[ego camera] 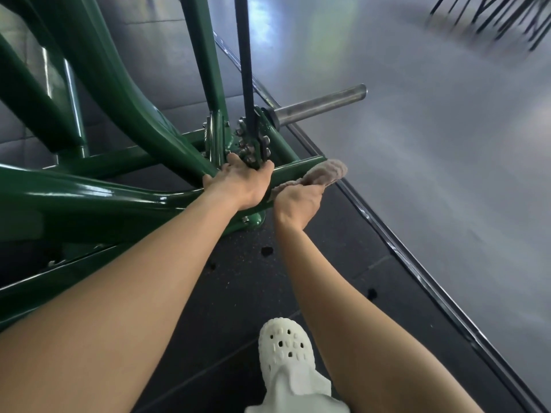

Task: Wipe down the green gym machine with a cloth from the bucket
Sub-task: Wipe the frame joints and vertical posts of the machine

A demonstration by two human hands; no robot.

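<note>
Mid-wipe, low on the machine [98,120], near frame centre. Right hand [298,201] clenched around the cloth [323,172], fingers wrapped over one end, the loose fuzzy end lying on the green bar [298,165] that runs toward centre right. Left hand [241,183] braced on the bolted joint [250,144], fingers hooked over the tubing there, holding no cloth. No bucket in view.

Best done by flattening the cloth under the palm rather than bunching it, then drawing it along the bar in one long pass from the joint outward to the bar's free end. Worth folding the cloth round the tube so the underside is caught too. Bolt heads at the joint likely to snag fuzzy fabric: dab around them, no dragging. Left hand should shift before that spot is wiped.

Tight quarters at centre: black strap [247,84] dropping straight into the joint, green uprights crowding in from upper left, steel peg [322,104] jutting toward the right just above the bar. Knuckles at risk against strap and peg on an upward stroke. Open room to the right and below, over the dark mat [238,293]; its metal edge strip [417,257] runs diagonally to lower right, pale floor [447,129] beyond. White shoe [286,350] planted on the mat at the bottom, clear of the frame.
</note>
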